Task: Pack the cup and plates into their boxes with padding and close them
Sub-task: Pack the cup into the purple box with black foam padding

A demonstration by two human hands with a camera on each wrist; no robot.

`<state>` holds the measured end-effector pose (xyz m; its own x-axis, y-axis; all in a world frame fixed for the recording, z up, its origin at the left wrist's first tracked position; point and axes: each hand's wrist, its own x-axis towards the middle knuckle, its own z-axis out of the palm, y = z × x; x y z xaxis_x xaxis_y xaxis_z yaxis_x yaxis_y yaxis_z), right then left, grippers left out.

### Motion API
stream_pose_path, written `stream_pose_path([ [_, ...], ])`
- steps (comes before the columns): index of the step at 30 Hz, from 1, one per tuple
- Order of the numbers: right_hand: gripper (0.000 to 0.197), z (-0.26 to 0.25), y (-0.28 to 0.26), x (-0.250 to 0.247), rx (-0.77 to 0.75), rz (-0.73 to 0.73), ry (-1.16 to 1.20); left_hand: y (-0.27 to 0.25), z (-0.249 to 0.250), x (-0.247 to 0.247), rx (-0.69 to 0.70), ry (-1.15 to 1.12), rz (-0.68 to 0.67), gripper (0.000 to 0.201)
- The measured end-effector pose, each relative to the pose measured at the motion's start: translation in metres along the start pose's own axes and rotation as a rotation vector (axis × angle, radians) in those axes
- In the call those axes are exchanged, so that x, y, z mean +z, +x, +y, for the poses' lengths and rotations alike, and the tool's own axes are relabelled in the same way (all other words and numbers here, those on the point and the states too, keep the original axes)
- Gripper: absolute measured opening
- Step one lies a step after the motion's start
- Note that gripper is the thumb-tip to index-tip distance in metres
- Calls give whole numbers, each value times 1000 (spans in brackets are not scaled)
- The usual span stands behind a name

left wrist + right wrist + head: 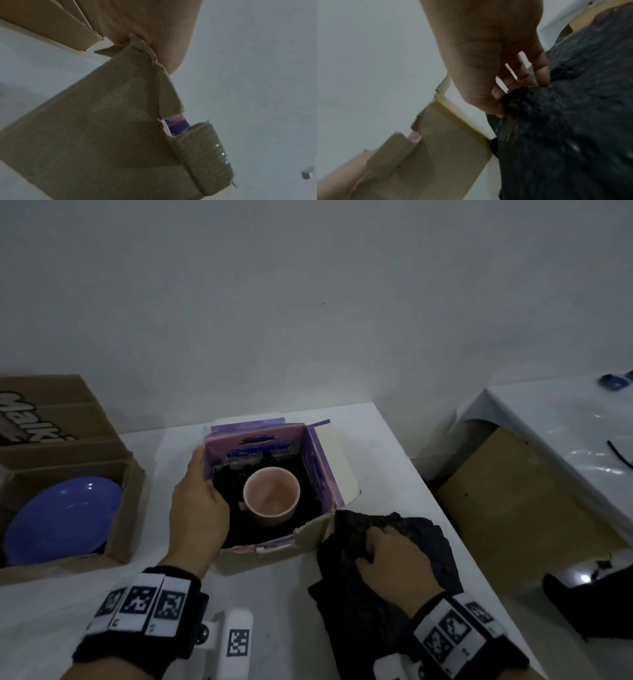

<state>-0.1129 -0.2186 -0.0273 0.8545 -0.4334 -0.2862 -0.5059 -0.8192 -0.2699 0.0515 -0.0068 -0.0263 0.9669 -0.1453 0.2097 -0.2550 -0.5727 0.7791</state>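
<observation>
A pink cup [271, 495] stands upright on black padding inside the small open box [317, 453] with a purple printed lining, at the table's middle. My left hand [198, 494] grips the box's left wall [106, 121], thumb outside, fingers hidden inside. Just right of the box lies a crumpled black padding sheet [394, 546]; my right hand [387, 556] pinches a fold of the black padding sheet [565, 135] between thumb and fingers. A blue plate [65, 518] lies in the open brown carton [126, 508] at the left.
The white table [387, 460] ends close behind the box and at the right, where a gap drops to a cardboard piece [513, 498] on the floor. A second surface under plastic sheeting [561, 422] stands at far right. The wall rises right behind.
</observation>
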Motion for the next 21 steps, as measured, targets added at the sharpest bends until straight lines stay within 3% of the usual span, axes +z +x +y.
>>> stream_pose_path([
  [6,37,-2,-2,-42,-74,201,77,1,-3,0,12,-16,-8,58],
  [11,17,-4,4,-62,-98,300,128,0,-1,-1,6,-37,-2,58],
  [14,29,-12,7,-73,-188,548,269,-2,1,-3,7,-63,1,57],
  [16,24,-26,8,-83,-282,715,396,-2,2,-3,5,-80,1,56],
  [18,17,-43,7,-87,-377,704,491,-2,1,-3,-11,-102,-3,54],
  [19,28,-51,7,-84,-399,638,486,-2,0,-3,-18,-114,-5,53],
  [21,70,-62,8,-73,-393,470,383,-2,0,-3,-23,-136,-6,53],
])
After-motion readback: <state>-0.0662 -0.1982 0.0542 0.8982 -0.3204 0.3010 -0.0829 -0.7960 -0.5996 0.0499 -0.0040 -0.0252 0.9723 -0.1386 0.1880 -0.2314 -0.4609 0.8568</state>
